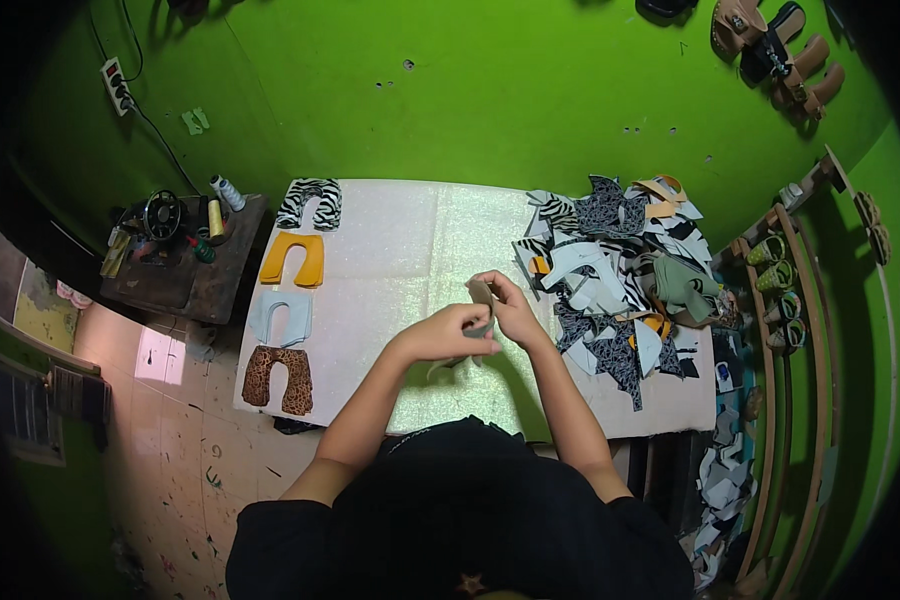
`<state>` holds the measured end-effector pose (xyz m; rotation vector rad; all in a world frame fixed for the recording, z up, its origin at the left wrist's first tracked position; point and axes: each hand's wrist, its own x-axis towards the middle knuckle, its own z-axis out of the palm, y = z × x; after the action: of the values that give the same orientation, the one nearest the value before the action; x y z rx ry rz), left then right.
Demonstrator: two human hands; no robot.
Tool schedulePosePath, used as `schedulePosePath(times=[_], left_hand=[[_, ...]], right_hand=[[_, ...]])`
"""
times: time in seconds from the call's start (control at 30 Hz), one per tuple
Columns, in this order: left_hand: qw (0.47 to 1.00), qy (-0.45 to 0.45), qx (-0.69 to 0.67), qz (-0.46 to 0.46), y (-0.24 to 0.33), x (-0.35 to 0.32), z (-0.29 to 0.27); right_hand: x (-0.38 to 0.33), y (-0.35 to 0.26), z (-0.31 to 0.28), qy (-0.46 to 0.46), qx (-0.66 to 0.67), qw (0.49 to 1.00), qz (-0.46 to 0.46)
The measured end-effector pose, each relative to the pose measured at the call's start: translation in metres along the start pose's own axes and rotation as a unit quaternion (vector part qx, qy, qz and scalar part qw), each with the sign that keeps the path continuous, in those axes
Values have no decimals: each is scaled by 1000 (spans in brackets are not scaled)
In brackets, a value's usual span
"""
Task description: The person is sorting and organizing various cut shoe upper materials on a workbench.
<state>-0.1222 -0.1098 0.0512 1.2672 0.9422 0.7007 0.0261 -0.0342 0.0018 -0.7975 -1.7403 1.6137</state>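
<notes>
Over the middle of the table, my two hands are close together on an olive-grey piece of sheet material (pixel 481 292). My left hand (pixel 444 333) has its fingers closed around the lower part, and a bit of the same material shows below it. My right hand (pixel 516 315) grips the upper part from the other side. The fingers hide much of the piece, so I cannot tell its full shape or whether it is more than one layer. Left of my hands, U-shaped cut pieces lie in a column: zebra-striped (pixel 290 213), mustard yellow (pixel 278 258), pale blue (pixel 270 318) and leopard-print (pixel 263 376).
A heap of mixed scraps (pixel 595 260) covers the table's right side. The pale table (pixel 390 230) stands against a green wall. At left is a sewing machine (pixel 162 215) with a yellow thread cone (pixel 215 222). Sandals (pixel 770 262) hang on a wooden rack at right; more scraps (pixel 722 480) lie below.
</notes>
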Motion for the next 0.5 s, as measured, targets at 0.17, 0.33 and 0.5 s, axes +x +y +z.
schedulePosePath(times=[0.17, 0.33, 0.5], left_hand=[[919, 95, 369, 100, 5, -9, 16], [887, 123, 441, 55, 18, -19, 26], [866, 165, 468, 55, 16, -28, 25]], right_hand=[[-5, -16, 8, -15, 74, 996, -40], [-4, -3, -8, -13, 4, 997, -75], [-5, -2, -16, 36, 60, 993, -98]])
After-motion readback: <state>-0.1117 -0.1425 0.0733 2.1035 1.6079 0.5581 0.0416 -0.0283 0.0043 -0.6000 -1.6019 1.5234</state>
